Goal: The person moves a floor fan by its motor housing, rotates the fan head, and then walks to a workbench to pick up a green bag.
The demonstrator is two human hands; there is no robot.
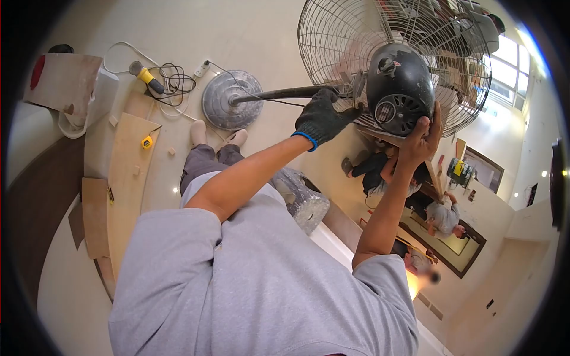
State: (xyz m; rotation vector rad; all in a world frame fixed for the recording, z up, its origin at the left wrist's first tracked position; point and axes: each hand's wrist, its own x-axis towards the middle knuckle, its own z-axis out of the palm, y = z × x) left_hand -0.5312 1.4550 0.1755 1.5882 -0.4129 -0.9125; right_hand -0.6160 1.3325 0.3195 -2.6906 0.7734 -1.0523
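Observation:
A large pedestal fan [399, 89] with a black motor housing and a wire cage stands before me. My left hand [325, 117], in a dark glove with a blue cuff, is closed around the fan near the top of its pole [285, 92], by the bracket under the motor. My bare right hand [423, 139] grips the lower rear edge of the housing, its fingers bent against the casing. The round, dusty base [232, 99] rests on the floor near my feet. A dark cord runs from the fan to a white socket strip [202, 69].
A yellow power tool [146, 77] with a coiled cord, a yellow tape measure [147, 142] and wooden boards [133, 160] lie at left. A dusty grey object [301, 199] stands beside my legs. Co-workers [444, 218] are at the right, near a framed opening.

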